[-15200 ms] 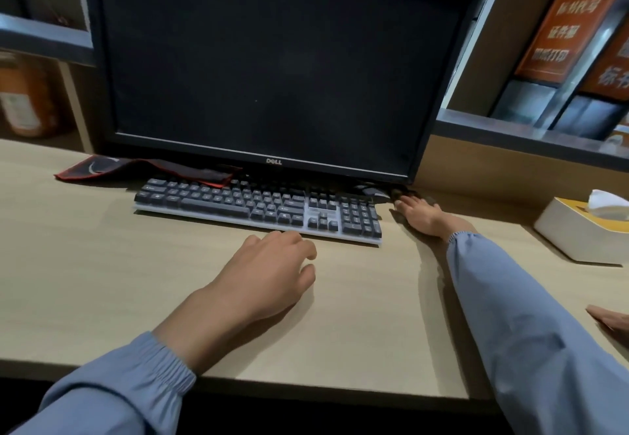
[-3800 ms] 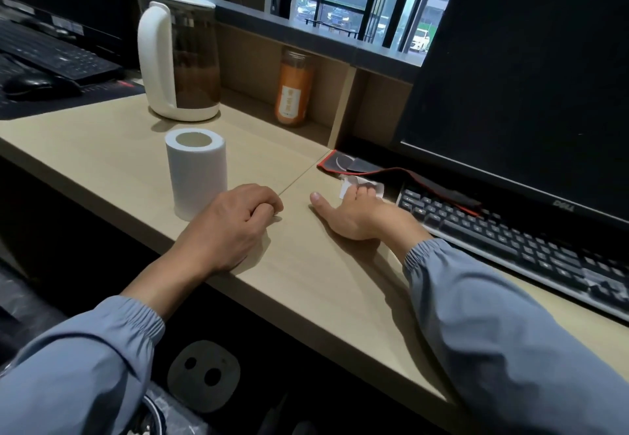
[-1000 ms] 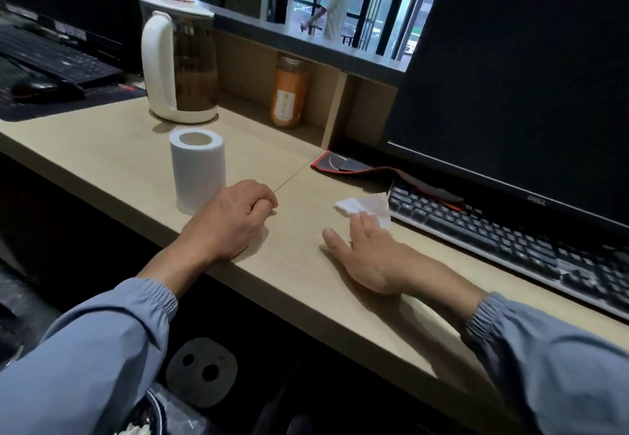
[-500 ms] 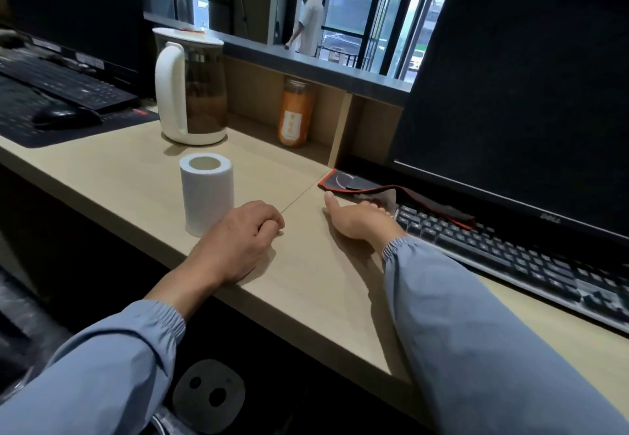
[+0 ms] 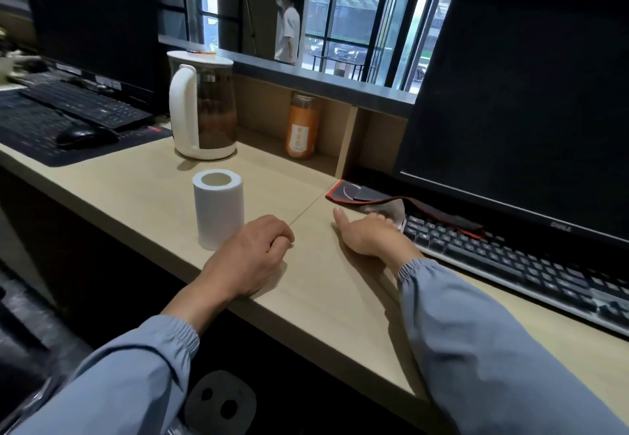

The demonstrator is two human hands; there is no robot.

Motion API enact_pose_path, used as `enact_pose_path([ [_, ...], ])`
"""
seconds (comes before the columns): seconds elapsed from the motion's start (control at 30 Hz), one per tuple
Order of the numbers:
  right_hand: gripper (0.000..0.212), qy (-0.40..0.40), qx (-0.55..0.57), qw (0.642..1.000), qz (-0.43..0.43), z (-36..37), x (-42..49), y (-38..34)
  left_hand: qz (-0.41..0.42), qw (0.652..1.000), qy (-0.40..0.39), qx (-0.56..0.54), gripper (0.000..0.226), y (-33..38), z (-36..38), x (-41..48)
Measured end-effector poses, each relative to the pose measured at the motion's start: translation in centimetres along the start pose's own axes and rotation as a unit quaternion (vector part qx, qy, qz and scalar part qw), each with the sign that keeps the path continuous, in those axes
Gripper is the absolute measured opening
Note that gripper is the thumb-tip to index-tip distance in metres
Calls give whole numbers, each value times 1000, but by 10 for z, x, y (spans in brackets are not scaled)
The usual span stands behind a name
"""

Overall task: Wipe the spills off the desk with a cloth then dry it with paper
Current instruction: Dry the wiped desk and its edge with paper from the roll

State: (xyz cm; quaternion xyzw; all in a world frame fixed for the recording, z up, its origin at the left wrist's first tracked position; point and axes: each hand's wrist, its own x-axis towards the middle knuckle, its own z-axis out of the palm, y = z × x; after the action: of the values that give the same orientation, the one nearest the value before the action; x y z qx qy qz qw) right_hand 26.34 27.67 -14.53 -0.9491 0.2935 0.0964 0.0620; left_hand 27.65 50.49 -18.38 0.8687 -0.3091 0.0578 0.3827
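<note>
My right hand (image 5: 367, 235) lies flat on the light wooden desk (image 5: 306, 302), its fingers pressing a crumpled white paper (image 5: 394, 210) against the desktop beside the left end of the black keyboard (image 5: 510, 264). Most of the paper is hidden under my fingers. My left hand (image 5: 252, 257) rests on the desk as a curled fist, holding nothing, right next to an upright white paper roll (image 5: 219, 208). I see no cloth and no visible spill.
A black monitor (image 5: 527, 94) stands behind the keyboard, with a red-edged mouse pad (image 5: 360, 193) under it. A white kettle (image 5: 202, 108) and an orange jar (image 5: 301, 126) stand at the back. Another keyboard (image 5: 85, 104) and mouse (image 5: 85, 135) lie far left.
Since a second ago my right hand has pushed the paper away from me, up to the keyboard's left end. My left hand has stayed put. The view has tilted up.
</note>
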Motion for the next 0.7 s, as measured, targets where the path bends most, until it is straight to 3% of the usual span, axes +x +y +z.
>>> enact_pose_path([
  [0.27,108,-9,12,999,-43,11,-33,5,13,1000,14,-3,23,-6,2,3],
  [0.5,113,-24,31,999,14,-11,-4,-6,18,1000,2,9,27,-8,0,3],
  [0.7,120,-6,-12,1000,-24,1,-23,6,16,1000,11,5,25,-7,2,4],
])
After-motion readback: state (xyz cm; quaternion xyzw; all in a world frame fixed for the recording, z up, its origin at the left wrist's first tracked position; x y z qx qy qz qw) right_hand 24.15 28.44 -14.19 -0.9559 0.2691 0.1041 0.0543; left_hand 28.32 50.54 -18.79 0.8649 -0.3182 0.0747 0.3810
